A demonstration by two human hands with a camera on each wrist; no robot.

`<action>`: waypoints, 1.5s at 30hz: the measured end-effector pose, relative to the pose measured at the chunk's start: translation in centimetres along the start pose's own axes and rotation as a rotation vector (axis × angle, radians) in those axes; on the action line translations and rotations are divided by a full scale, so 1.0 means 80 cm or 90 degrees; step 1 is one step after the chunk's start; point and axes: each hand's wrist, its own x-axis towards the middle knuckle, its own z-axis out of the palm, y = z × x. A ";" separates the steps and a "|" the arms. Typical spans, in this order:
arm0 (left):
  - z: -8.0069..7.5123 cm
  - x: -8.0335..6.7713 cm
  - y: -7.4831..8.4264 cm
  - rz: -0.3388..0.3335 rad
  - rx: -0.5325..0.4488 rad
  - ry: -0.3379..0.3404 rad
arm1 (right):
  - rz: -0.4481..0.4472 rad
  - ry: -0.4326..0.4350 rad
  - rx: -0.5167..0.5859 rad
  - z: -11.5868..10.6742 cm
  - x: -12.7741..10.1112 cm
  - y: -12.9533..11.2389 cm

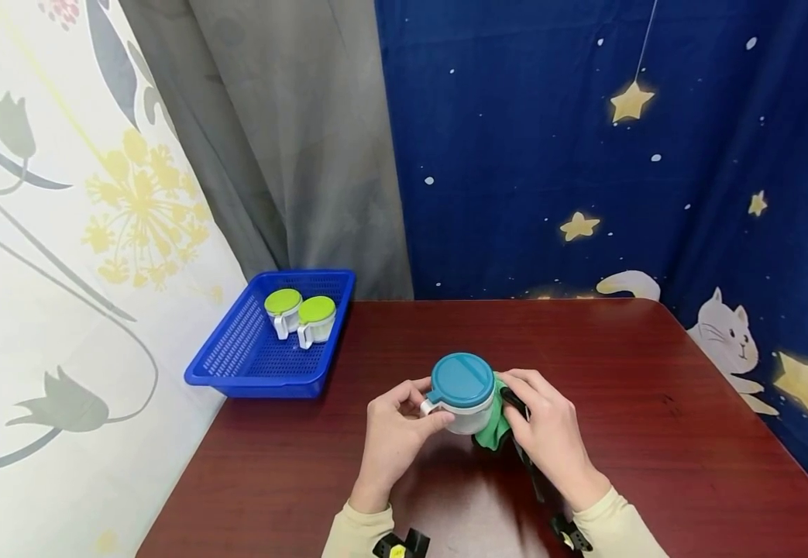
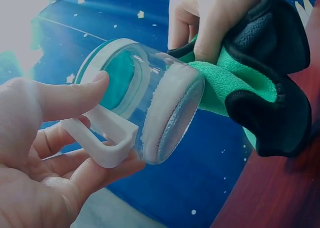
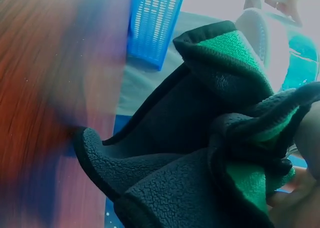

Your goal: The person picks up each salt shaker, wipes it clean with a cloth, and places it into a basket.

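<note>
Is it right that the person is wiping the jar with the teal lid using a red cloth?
Not quite: the cloth is green with a dark side, not red. The left wrist view shows the right hand pressing it against the jar with the teal lid, which the left hand holds.

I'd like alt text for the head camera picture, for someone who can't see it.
Two hands hold a small clear jar with a teal lid above a dark red table: the left hand grips its white handle, the right hand presses a green and black cloth against its side. A blue basket at the table's far left holds two green-lidded jars.
</note>
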 end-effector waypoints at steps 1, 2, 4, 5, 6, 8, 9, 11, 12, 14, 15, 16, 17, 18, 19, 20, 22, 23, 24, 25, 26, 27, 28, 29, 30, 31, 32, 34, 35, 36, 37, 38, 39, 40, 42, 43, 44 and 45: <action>0.000 0.000 -0.001 0.001 0.002 0.000 | 0.003 0.001 0.001 0.000 0.000 0.000; 0.000 0.000 -0.002 0.001 0.004 0.000 | 0.007 0.001 0.002 -0.001 0.000 -0.001; -0.001 0.001 -0.004 0.003 0.001 -0.005 | 0.015 0.004 0.007 -0.001 0.001 -0.002; -0.001 0.001 -0.004 0.003 0.001 -0.008 | 0.017 0.006 0.010 -0.001 0.001 -0.003; -0.002 0.001 -0.004 0.002 0.004 -0.011 | 0.021 0.007 0.012 -0.001 0.001 -0.003; -0.002 0.000 -0.004 -0.001 0.004 -0.017 | 0.024 0.011 0.018 -0.001 0.000 -0.004; -0.002 0.000 -0.004 -0.003 0.004 -0.019 | 0.023 0.014 0.019 -0.001 0.000 -0.004; -0.003 0.001 -0.004 -0.006 0.005 -0.021 | 0.015 0.025 0.021 0.000 0.000 -0.005; -0.003 0.001 -0.004 -0.008 0.007 -0.021 | 0.010 0.031 0.022 0.000 0.001 -0.005; -0.004 0.001 -0.005 -0.011 0.011 -0.021 | 0.002 0.045 0.029 0.001 0.001 -0.005; -0.004 0.001 -0.005 -0.013 0.014 -0.021 | 0.000 0.051 0.033 0.001 0.001 -0.005; -0.004 0.001 -0.005 -0.015 0.017 -0.022 | -0.002 0.058 0.038 0.001 0.001 -0.006; -0.005 0.001 -0.005 -0.018 0.020 -0.024 | -0.003 0.063 0.043 0.001 0.001 -0.006; -0.005 0.001 -0.004 -0.020 0.022 -0.026 | -0.002 0.065 0.049 0.001 0.001 -0.006; -0.005 0.002 -0.004 -0.022 0.023 -0.027 | -0.001 0.068 0.056 0.000 0.001 -0.007; -0.005 0.002 -0.004 -0.024 0.024 -0.029 | -0.002 0.070 0.063 0.000 0.002 -0.007; -0.005 0.002 -0.005 -0.028 0.023 -0.031 | -0.004 0.075 0.073 -0.002 0.003 -0.008; -0.005 0.002 -0.005 -0.029 0.024 -0.031 | -0.006 0.077 0.078 -0.002 0.003 -0.009; -0.005 0.003 -0.006 -0.029 0.023 -0.031 | -0.008 0.077 0.083 -0.003 0.004 -0.009; -0.005 0.003 -0.006 -0.031 0.023 -0.030 | -0.009 0.079 0.088 -0.004 0.004 -0.009; -0.005 0.003 -0.006 -0.032 0.022 -0.029 | -0.012 0.081 0.090 -0.005 0.005 -0.009; -0.005 0.003 -0.007 -0.034 0.021 -0.028 | -0.015 0.082 0.090 -0.006 0.006 -0.009; -0.005 0.002 -0.008 -0.036 0.018 -0.028 | -0.019 0.084 0.092 -0.007 0.007 -0.009; -0.005 0.002 -0.008 -0.038 0.014 -0.029 | -0.023 0.086 0.094 -0.008 0.008 -0.009; -0.005 0.001 -0.009 -0.039 0.009 -0.030 | -0.026 0.087 0.095 -0.010 0.009 -0.009; -0.005 0.001 -0.009 -0.038 0.005 -0.031 | -0.029 0.090 0.095 -0.011 0.010 -0.009; -0.005 0.001 -0.009 -0.037 0.000 -0.033 | -0.033 0.089 0.095 -0.013 0.012 -0.009; -0.004 0.001 -0.010 -0.032 -0.005 -0.033 | -0.038 0.088 0.097 -0.017 0.015 -0.009; -0.004 0.001 -0.009 -0.030 -0.005 -0.032 | -0.039 0.087 0.096 -0.019 0.017 -0.008; -0.003 0.001 -0.009 -0.029 -0.003 -0.030 | -0.041 0.088 0.092 -0.021 0.019 -0.008; -0.003 0.001 -0.010 -0.029 -0.001 -0.029 | -0.043 0.088 0.090 -0.023 0.021 -0.008; -0.002 0.001 -0.009 -0.029 0.002 -0.028 | -0.045 0.090 0.089 -0.025 0.023 -0.008; -0.002 0.001 -0.009 -0.031 0.004 -0.028 | -0.047 0.091 0.087 -0.027 0.025 -0.008; -0.001 0.000 -0.010 -0.033 0.006 -0.030 | -0.049 0.092 0.086 -0.029 0.026 -0.008; 0.000 0.000 -0.010 -0.038 0.008 -0.036 | -0.052 0.094 0.086 -0.032 0.029 -0.009; 0.001 -0.001 -0.011 -0.040 0.007 -0.040 | -0.054 0.093 0.087 -0.034 0.030 -0.010; 0.001 -0.001 -0.010 -0.041 0.007 -0.044 | -0.055 0.091 0.087 -0.034 0.030 -0.011; 0.001 -0.002 -0.011 -0.043 0.006 -0.047 | -0.056 0.088 0.086 -0.035 0.030 -0.011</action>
